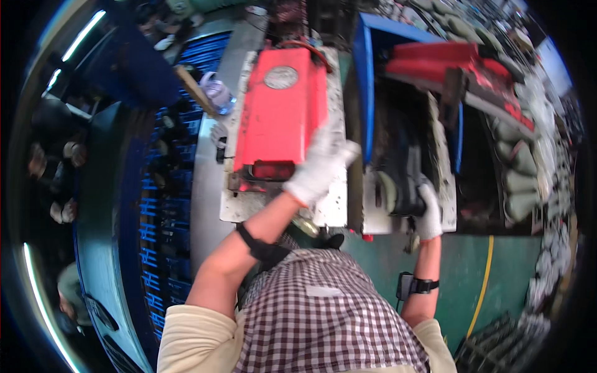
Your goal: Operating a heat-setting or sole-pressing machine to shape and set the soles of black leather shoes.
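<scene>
My left hand, in a white glove, is smeared by motion. It hovers over the lower right corner of a red machine cover, its thumb apart from the stretched fingers and nothing seen in it. To the right, my gloved right hand closes round the near end of a dark shoe, its fingertips partly hidden. The shoe lies lengthwise over a worn white machine plate. A pale, curved piece shows along the shoe's left side; I cannot tell what it is.
A blue frame with a raised red cover borders the right station. Pale green shoe lasts fill a rack at far right. On the left are a bottle, a blue slatted conveyor and other people's hands.
</scene>
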Available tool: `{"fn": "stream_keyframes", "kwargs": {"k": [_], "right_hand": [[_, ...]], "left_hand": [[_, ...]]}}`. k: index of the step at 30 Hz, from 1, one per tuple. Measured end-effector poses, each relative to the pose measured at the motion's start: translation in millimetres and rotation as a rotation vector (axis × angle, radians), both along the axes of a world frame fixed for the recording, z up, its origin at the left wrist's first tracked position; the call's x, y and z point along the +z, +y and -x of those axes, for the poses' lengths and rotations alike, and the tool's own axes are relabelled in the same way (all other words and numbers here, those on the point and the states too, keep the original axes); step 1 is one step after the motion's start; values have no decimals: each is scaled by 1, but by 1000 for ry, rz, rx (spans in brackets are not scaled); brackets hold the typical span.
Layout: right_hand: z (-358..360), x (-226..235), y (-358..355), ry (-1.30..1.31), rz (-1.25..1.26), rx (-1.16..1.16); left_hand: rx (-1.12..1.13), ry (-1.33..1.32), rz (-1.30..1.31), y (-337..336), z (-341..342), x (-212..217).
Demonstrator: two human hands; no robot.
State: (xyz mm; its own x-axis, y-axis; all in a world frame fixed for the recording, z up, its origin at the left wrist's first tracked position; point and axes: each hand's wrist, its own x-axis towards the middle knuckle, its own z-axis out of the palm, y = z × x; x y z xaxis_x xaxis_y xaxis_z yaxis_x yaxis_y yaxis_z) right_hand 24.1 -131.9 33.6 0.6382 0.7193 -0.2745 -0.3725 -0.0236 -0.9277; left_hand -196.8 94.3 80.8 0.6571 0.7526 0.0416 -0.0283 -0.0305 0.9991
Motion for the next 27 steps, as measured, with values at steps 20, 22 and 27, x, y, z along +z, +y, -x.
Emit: {"fn": "stream_keyframes", "kwargs": {"k": [20, 22, 27], "right_hand": [[208, 25, 80, 604, -1, 685], [225, 37, 84, 563, 24, 694], [251, 38, 90, 594, 47, 635]], "left_hand": [[410, -393, 876, 20, 177, -20], [364, -455, 957, 26, 197, -39], [287, -515, 1013, 30, 221, -60]]}}
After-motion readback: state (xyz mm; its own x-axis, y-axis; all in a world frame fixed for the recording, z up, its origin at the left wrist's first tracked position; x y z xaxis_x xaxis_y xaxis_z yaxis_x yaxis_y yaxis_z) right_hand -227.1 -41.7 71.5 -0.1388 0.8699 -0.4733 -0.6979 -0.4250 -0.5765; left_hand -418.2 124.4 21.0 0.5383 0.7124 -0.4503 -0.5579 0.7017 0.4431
